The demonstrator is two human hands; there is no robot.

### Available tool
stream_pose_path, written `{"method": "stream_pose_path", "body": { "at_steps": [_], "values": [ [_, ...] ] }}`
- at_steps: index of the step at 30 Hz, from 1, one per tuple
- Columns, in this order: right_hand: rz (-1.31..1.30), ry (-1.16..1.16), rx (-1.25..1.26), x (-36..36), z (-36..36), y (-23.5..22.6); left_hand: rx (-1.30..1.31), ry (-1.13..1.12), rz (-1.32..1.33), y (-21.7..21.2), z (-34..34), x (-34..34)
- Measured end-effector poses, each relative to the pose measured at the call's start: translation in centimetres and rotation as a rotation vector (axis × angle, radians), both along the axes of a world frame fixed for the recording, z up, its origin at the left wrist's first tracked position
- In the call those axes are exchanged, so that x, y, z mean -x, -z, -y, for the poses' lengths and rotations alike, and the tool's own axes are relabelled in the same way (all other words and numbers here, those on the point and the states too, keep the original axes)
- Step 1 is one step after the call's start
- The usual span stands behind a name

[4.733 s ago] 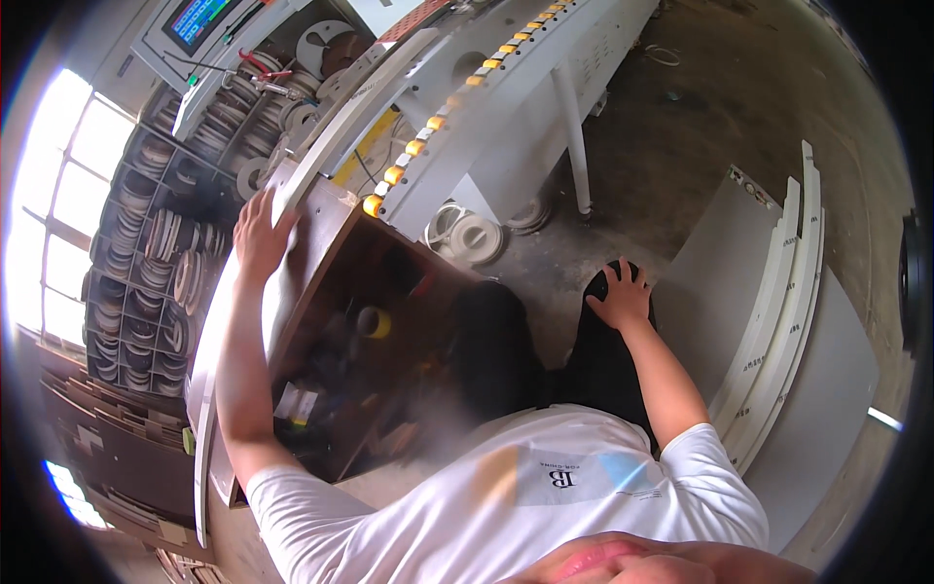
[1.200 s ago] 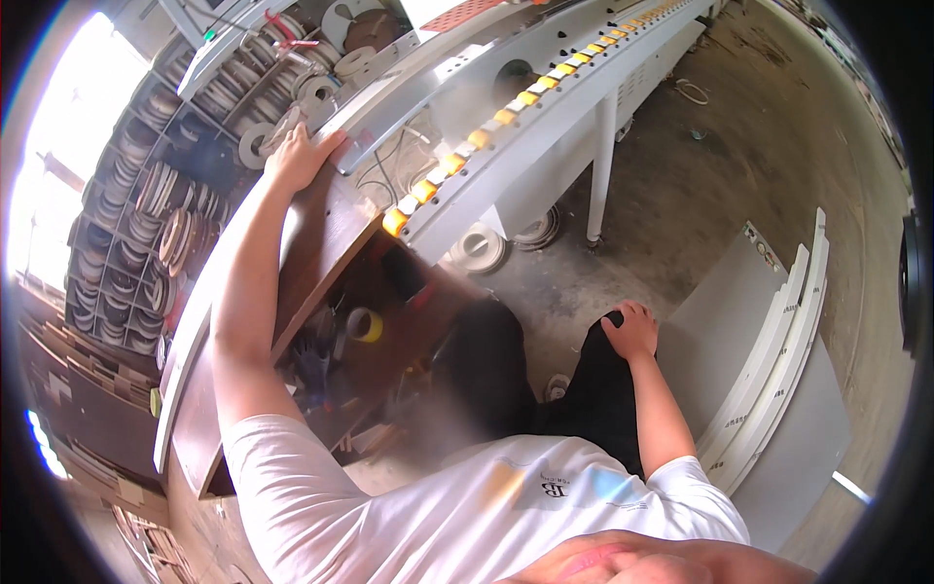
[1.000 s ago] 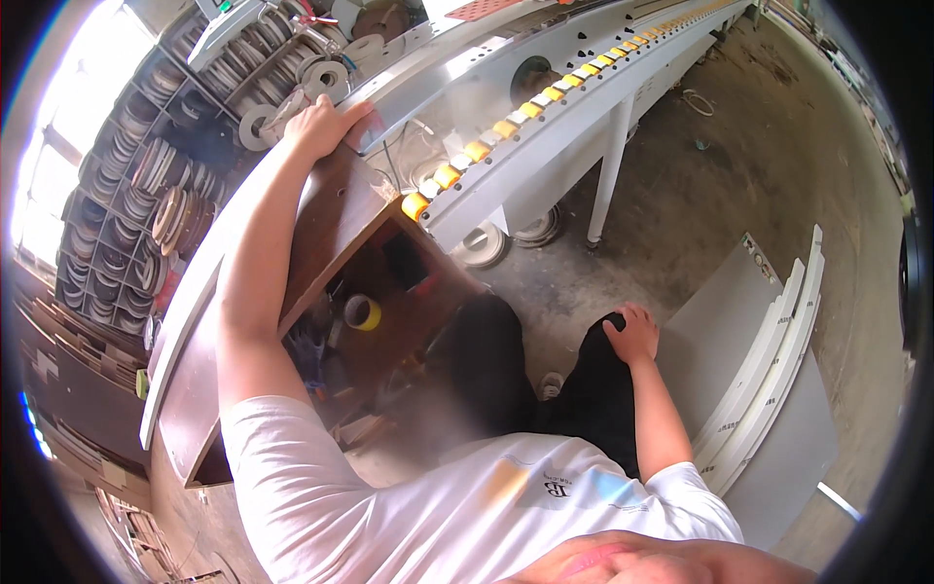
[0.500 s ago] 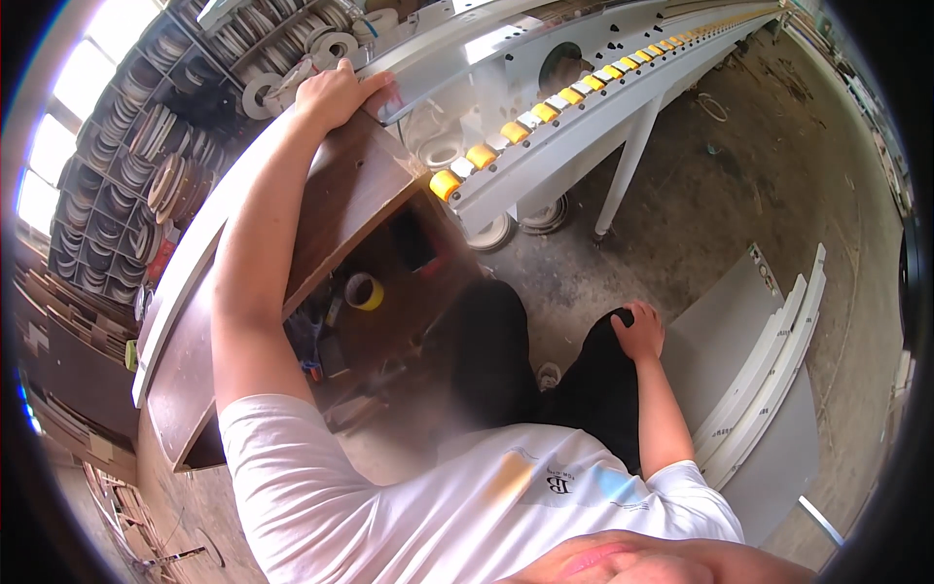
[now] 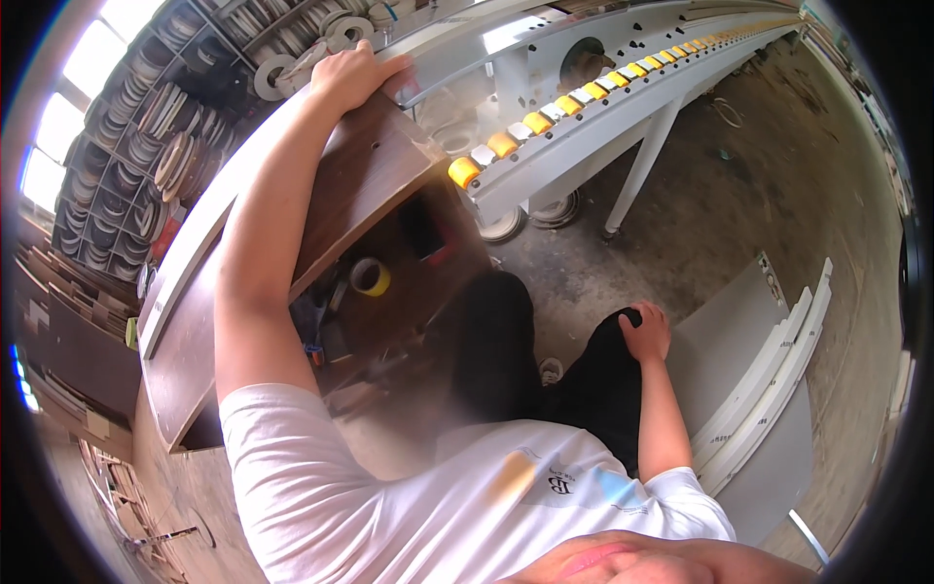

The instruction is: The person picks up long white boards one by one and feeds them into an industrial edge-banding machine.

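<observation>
At the upper left my left arm reaches forward across a brown wooden cabinet [image 5: 375, 146]. My left hand [image 5: 350, 78] is closed on a long white strip [image 5: 195, 263] that runs along the cabinet's top. The thumb sticks out to the right, slightly blurred, and the other fingers are partly hidden at the far side. Resting on my black-clad knee, my right hand [image 5: 647, 331] is open, fingers spread, holding nothing. Inside the cabinet's open front sits a roll of yellow tape [image 5: 371, 276], among small items too dim to tell.
Beyond the cabinet stretches a grey rail with yellow rollers [image 5: 538, 123], carried on a slanted leg [image 5: 642, 165]. Racks of edging coils [image 5: 146, 127] stand at the left. White strips [image 5: 769, 380] lie on a grey panel [image 5: 720, 316] at my right.
The white strip has slid forward along the cabinet top, its near end now farther from me. The whole view has shifted slightly. My right hand stays on the knee.
</observation>
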State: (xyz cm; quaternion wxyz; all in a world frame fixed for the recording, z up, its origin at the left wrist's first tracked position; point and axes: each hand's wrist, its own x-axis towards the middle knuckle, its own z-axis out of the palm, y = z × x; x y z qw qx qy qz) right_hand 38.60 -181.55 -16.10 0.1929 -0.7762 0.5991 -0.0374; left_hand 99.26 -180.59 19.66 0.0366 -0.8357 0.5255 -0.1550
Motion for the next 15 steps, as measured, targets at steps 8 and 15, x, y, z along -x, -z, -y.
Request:
{"method": "stream_pose_path", "body": {
  "at_steps": [8,15],
  "values": [
    [0.015,-0.013,0.028,0.5,0.2,1.1,-0.035,-0.001,0.005,-1.2,-0.7,2.1],
    [0.005,-0.061,0.025,0.4,0.6,1.0,-0.204,0.185,0.155,-1.4,-1.7,1.8]
  ]
}}
